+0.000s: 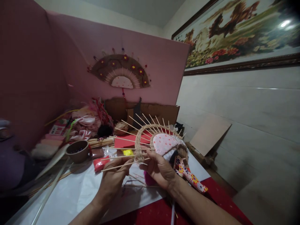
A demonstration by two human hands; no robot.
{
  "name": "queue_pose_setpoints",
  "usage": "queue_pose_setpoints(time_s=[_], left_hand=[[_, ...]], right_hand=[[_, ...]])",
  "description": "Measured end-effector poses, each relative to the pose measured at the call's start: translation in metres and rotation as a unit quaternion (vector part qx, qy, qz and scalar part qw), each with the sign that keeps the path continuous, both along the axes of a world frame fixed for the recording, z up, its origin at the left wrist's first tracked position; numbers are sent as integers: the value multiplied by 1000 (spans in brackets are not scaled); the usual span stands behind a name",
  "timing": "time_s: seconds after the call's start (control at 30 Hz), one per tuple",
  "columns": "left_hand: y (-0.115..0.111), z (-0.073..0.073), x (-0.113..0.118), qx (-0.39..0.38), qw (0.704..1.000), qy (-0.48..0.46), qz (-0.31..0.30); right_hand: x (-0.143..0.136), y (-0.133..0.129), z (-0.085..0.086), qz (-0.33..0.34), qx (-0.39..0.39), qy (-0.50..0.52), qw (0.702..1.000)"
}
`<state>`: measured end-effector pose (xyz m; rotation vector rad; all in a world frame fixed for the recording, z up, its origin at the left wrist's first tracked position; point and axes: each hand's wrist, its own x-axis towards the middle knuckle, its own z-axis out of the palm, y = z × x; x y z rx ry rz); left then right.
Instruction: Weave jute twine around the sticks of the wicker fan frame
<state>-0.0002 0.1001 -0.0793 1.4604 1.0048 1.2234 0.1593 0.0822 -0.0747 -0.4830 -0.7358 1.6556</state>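
My left hand (116, 176) pinches the ends of thin wooden sticks at the left side of a fan frame. My right hand (161, 170) grips the frame's lower edge near its left end, beside the dotted half-round. The fan frame (138, 140) has several sticks fanning out, a band of braided twine woven around them, and a white half-round piece (164, 143) with pink dots at its centre. It is held up above the white-covered table (79, 193). My fingers hide the twine's end in part.
Left of the frame are a brown bowl (77, 151), a red packet (100, 163) and a yellow packet (127, 152). A flower-patterned object (191, 176) lies right. A finished fan (122, 70) hangs on the pink panel. Cloth (85, 120) is piled behind; a blurred person sits far left.
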Motion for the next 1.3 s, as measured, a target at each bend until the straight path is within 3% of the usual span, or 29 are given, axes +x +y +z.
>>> queue_pose_setpoints(time_s=[0.23,0.57,0.77,0.83,0.9,1.03,1.17,1.3], left_hand=[[6,1,-7,60,997,57,-3],[20,5,-22,167,981,100,25],[32,22,-45,252,947,192,62],[34,30,-48,218,957,184,60],[35,36,-51,129,979,153,41],[38,44,-59,-23,996,76,-40],[38,50,-67,-40,994,56,-86],[33,57,-66,63,991,116,-7]], right_hand=[[0,-2,-1,53,-11,-10,998],[-1,-3,2,22,-20,28,999],[1,0,3,6,-22,31,999],[1,1,2,-4,-25,33,999],[2,3,2,-14,-29,31,999],[2,5,3,-29,-41,23,998],[3,5,4,-46,-48,8,998],[4,5,5,-61,-49,-15,997]])
